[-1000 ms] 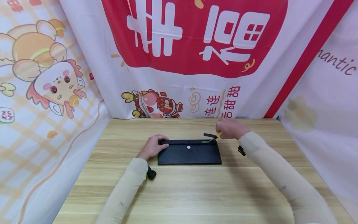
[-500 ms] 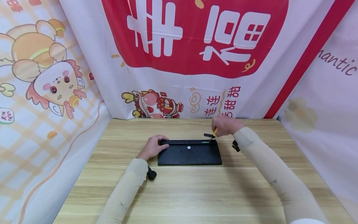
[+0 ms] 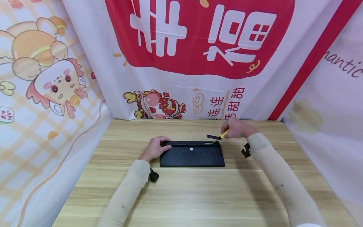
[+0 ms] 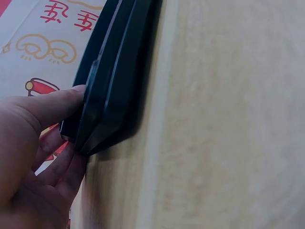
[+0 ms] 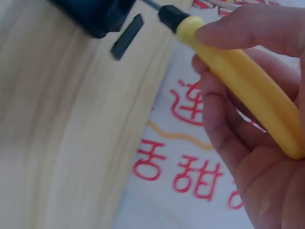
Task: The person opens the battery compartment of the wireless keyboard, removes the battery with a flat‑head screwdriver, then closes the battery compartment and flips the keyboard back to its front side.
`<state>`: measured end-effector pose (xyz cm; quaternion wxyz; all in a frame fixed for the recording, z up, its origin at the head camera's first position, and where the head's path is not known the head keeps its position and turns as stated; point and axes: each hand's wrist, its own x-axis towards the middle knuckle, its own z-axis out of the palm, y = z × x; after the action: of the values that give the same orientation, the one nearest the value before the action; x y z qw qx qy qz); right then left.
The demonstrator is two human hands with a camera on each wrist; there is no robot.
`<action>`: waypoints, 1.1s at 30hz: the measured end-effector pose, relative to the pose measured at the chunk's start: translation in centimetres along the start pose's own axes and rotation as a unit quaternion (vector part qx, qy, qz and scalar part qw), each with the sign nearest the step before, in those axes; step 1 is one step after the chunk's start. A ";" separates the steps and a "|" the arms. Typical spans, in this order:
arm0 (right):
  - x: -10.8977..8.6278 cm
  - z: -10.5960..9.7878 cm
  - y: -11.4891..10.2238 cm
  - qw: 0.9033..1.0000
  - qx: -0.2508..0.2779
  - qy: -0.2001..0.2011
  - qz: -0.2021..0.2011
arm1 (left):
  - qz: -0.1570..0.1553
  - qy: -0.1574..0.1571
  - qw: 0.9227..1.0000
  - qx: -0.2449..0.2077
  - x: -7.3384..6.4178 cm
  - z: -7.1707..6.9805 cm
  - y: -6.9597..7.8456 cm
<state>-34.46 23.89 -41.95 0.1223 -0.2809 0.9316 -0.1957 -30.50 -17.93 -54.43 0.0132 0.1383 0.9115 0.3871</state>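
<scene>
The black device (image 3: 195, 159) lies flat on the counter (image 3: 198, 195), a round white spot (image 3: 191, 149) on its upper face. On its near side, pale sleeves (image 3: 124, 192) reach in from left and right. The left hand (image 3: 154, 148) grips the device's left end, thumb on top and fingers at the edge, the gap between them narrow. At the right end of the device's far ridge, a slot shows a green part (image 3: 208, 143). A yellow-handled screwdriver (image 5: 252, 90) slants down to this slot; whether its tip touches is too small to tell. Just beyond the device's far edge, apart from it, lies a short black strip (image 3: 212, 136). Beyond the device's far right corner, the right hand (image 3: 236, 128) holds the screwdriver's handle, fingers curled around it. Compared with half a second ago, this hand is farther right and the screwdriver leans over more; device, strip and left hand keep their places. Behind the device hangs a white cloth (image 3: 255, 94) with red prints.
</scene>
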 end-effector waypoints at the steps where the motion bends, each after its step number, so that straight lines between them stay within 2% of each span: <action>1: -0.2 0.2 0.5 1.000 0.013 0.006 0.006 | -0.001 0.000 1.000 0.000 0.0 0.0 0.0; 9: -1.4 2.3 4.2 0.992 0.108 0.066 0.002 | -0.015 0.001 1.000 0.001 0.1 -0.1 0.2; 15: -2.2 3.9 5.8 0.983 0.163 0.086 0.026 | -0.016 0.005 1.000 0.003 0.0 -0.1 0.4; 26: -2.9 5.3 6.9 0.968 0.218 0.105 0.065 | -0.015 0.003 1.000 0.006 0.0 -0.2 0.3; 33: -3.4 6.1 7.0 0.959 0.250 0.111 0.068 | -0.018 0.000 1.000 0.004 -0.1 -0.1 0.2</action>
<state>-32.98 29.38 -50.03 0.0971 -0.1535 0.8777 -0.4435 -30.37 -17.88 -54.17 0.0193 0.1220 0.9154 0.3832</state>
